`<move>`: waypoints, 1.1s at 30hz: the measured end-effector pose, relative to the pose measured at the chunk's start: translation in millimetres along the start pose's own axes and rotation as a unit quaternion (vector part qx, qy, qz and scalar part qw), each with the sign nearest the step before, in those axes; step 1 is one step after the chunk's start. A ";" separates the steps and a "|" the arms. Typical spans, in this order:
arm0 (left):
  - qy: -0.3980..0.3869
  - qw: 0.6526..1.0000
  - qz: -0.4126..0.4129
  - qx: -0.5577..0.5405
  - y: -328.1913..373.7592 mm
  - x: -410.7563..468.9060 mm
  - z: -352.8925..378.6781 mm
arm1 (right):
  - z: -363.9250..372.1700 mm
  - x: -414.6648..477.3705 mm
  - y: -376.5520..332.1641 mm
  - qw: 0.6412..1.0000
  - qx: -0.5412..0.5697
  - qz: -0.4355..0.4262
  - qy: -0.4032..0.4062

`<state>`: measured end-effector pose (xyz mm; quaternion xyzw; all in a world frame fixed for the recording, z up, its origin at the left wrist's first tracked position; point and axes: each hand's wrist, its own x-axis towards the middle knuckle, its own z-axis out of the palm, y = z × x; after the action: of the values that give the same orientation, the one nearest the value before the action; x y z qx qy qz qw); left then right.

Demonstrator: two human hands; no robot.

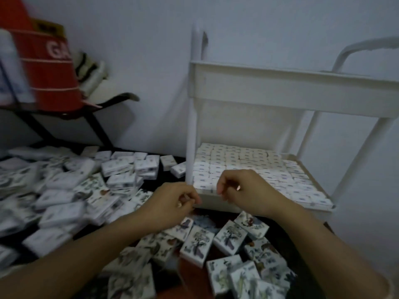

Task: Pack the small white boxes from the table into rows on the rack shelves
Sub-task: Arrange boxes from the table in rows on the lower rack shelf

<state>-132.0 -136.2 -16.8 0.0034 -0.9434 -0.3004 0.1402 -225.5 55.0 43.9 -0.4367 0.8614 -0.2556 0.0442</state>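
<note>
Small white boxes [248, 167] stand packed in tight rows on the lower shelf [216, 201] of a white rack, filling most of it. Loose boxes with printed faces lie heaped on the dark table at the left [121, 169] and in front [228, 236]. My left hand [172, 203] hovers just before the shelf's front left corner, by the rack post [191, 137], fingers loosely curled, holding nothing I can see. My right hand [239, 190] hangs over the shelf's front rim, fingers also loosely curled and empty.
The rack's upper shelf [291, 91] overhangs the packed rows, and its curved handle [362, 46] rises at the right. A red bag [47, 67] and white bundles sit on a dark stand [95, 117] at the back left. A pale wall lies behind.
</note>
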 end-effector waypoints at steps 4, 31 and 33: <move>0.037 0.991 -0.033 0.121 -38.6 -30.1 -42.3 | 38.3 14.9 -45.2 0.997 0.021 -0.064 -0.039; 0.088 0.972 -0.084 0.201 -143.4 19.8 -122.8 | 152.4 245.8 -31.6 0.984 -0.148 0.009 -0.100; 0.117 0.981 -0.075 0.133 -137.3 13.1 -122.3 | 151.0 242.4 -30.7 0.989 -0.136 0.006 -0.063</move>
<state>-122.7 -319.1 4.1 0.1276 -0.9492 -0.1790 0.2253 -306.9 -208.5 -36.4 -0.4485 0.8863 -0.1078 0.0400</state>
